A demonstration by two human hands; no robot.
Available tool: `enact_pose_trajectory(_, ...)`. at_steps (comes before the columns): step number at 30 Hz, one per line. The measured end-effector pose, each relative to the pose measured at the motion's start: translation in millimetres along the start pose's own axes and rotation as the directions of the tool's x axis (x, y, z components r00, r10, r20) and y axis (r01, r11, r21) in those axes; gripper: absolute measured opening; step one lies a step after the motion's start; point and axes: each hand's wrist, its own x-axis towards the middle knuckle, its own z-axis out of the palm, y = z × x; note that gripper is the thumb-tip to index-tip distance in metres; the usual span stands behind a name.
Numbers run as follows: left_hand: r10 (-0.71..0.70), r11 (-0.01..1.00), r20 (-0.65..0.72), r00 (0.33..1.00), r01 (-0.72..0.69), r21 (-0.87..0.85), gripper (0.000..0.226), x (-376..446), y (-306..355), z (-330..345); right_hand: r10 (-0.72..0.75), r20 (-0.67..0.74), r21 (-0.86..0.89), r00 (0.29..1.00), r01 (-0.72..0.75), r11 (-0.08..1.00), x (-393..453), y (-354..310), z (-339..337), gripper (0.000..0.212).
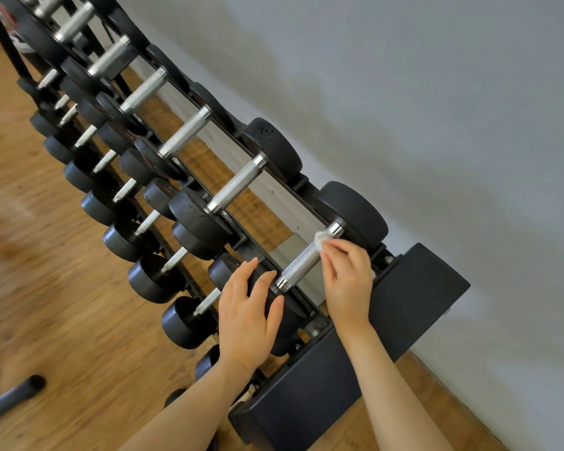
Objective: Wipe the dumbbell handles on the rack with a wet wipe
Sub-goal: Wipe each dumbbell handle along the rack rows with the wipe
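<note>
Right hand: grip pinches small white wet wipe against knurled silver dumbbell handle, nearest on black rack.
Left hand: fingers straight, resting on black dumbbell head left of grip.

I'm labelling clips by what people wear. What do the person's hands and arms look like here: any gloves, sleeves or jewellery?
Both are bare. The left hand and right hand have no gloves, and no rings show on the visible fingers. Neither wrist carries a watch or band. Both forearms are uncovered down to the bottom frame edge, with no sleeve in view. The nails look short and unpainted.
</note>
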Motion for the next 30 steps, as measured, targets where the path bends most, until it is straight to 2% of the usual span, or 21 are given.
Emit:
enact_pose_trajectory(4, 0.003, 1.0, -0.003, 1.0, -0.003, -0.006, 0.045, 0, 0, 0, -0.083, 0.082, 0.006, 0.993, 0.083, 0.997, -13, -1, 2, 0.029)
enact_pose_trajectory(10, -0.002, 1.0, 0.004, 1.0, 0.002, 0.011, 0.046, 0, 2, -1, 0.161, -0.024, 0.057, 0.987, -0.16, 0.986, 0, -1, -1, 0.023)
enact_pose_trajectory(14, -0.001, 1.0, -0.008, 1.0, 0.001, 0.0, 0.046, 0, 2, 0, 0.131, 0.066, 0.136, 0.989, -0.139, 0.981, -20, -12, 4, 0.026)
enact_pose_trajectory(17, 0.003, 1.0, -0.011, 1.0, -0.003, -0.003, 0.045, 0, 2, -1, 0.13, 0.056, 0.164, 0.99, -0.137, 0.977, -16, -12, 2, 0.025)
enact_pose_trajectory(22, 0.013, 1.0, -0.028, 1.0, -0.013, -0.005, 0.045, 0, 1, 0, 0.322, -0.02, 0.209, 0.947, -0.311, 0.927, 3, -13, 3, 0.024)
enact_pose_trajectory(27, 0.008, 1.0, -0.027, 1.0, -0.008, -0.003, 0.045, 0, 1, 1, 0.43, -0.039, 0.299, 0.902, -0.401, 0.866, -18, -31, 9, 0.025)
enact_pose_trajectory(30, 0.002, 1.0, -0.018, 1.0, -0.002, 0.002, 0.046, 1, 2, 1, 0.492, -0.027, 0.326, 0.87, -0.457, 0.828, -9, -31, 11, 0.035)
